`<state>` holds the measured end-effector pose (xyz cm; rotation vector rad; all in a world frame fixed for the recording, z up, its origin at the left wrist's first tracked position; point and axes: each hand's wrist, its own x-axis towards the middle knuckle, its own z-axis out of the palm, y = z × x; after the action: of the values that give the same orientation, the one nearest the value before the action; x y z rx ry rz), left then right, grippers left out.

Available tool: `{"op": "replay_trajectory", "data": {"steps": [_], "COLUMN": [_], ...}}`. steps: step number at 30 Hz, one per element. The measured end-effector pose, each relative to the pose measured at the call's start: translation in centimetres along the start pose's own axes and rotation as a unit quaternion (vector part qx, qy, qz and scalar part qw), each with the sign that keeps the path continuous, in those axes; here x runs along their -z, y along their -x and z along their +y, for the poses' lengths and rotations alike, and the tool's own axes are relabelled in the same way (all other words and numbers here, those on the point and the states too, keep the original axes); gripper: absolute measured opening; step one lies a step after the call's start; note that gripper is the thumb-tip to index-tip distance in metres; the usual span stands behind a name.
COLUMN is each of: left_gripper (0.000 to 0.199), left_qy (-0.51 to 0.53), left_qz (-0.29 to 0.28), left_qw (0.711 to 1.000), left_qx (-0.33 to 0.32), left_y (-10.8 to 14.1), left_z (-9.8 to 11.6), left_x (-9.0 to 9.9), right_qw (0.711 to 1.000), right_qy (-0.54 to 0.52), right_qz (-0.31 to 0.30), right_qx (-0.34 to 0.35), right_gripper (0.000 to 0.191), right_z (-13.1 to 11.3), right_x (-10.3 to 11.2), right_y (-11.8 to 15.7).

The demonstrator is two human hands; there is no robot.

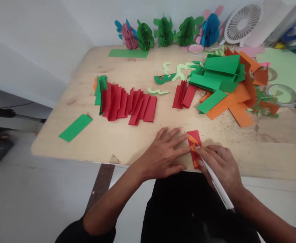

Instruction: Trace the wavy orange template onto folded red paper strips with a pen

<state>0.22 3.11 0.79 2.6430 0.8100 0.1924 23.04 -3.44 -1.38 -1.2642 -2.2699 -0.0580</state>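
Between both hands' fingertips, a red rectangular paper strip [193,156] lies partly hidden under a curved orange paper piece [193,138] and the right fingers. Its long axis runs away from the body, far end slightly left. The left hand [163,155] spreads its fingers, tips touching the strip; the right hand [224,167] pinches a slim white pen [217,184]. Folded red papers [182,96] stand beyond the left fingers.
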Motion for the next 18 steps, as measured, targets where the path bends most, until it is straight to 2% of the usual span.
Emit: {"op": "replay_trajectory", "data": {"steps": [5, 9, 14, 18], "left_gripper": [0.051, 0.049, 0.047, 0.049], "left_qy": [0.001, 0.014, 0.028, 0.033], "left_qz": [0.01, 0.025, 0.033, 0.044], "left_qw": [1.0, 0.999, 0.999, 0.998], "left_qx": [-0.018, -0.021, -0.014, -0.021], "left_y": [0.2, 0.3, 0.3, 0.3], "left_z": [-0.6, -0.8, -0.7, -0.8], "left_x": [-0.2, -0.5, -0.3, -0.3], "right_qw": [1.0, 0.997, 0.969, 0.958], "right_qy": [-0.014, -0.059, -0.19, -0.184], "right_qz": [-0.007, -0.003, -0.015, -0.02], "right_qx": [-0.027, -0.056, -0.159, -0.22], "right_gripper": [0.041, 0.036, 0.025, 0.014], "right_z": [-0.3, -0.5, -0.4, -0.3], "right_x": [0.2, 0.9, 1.5, 0.8], "right_y": [-0.1, -1.4, -3.6, -4.0]}}
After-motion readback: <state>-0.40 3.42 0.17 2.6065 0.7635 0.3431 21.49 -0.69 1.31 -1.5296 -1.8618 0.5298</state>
